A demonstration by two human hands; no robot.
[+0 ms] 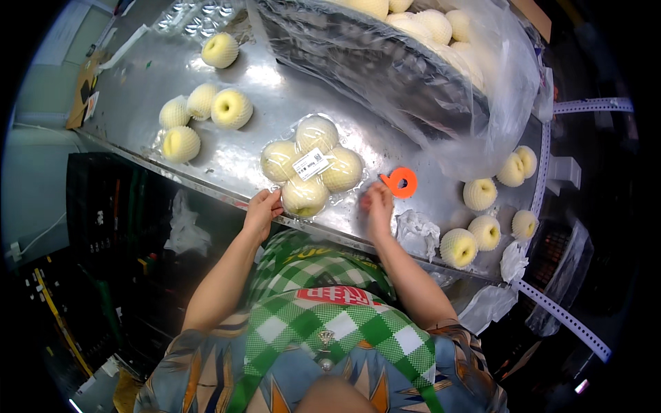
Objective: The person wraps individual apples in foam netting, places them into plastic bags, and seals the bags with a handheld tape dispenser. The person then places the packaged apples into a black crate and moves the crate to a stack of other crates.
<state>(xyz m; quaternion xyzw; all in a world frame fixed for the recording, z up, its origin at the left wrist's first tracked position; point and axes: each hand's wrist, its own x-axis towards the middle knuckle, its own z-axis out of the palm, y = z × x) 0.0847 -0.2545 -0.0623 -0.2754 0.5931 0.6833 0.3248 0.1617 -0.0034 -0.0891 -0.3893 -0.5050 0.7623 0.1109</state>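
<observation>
A clear plastic pack (341, 167) of several pale yellow fruits in foam nets lies near the table's front edge, a white printed label (311, 164) across its middle. At its near left edge is my left hand (261, 210), thumb and fingers closed on the rim of the plastic. Just right of the pack, apart from it, hovers my right hand (377, 206); its fingers are smeared by motion, so whether they hold anything is unclear. Beside those fingers lies an orange ring-shaped tool (407, 182) with a short arm, resembling a tape dispenser.
Loose foam-netted fruits (232, 109) stand at the left, with more (480, 195) at the right. A large plastic-lined box (358, 62) of fruit fills the back right. Crumpled white plastic (416, 233) lies right of my right hand. Empty clear trays (196, 17) sit far left on the metal table (275, 89).
</observation>
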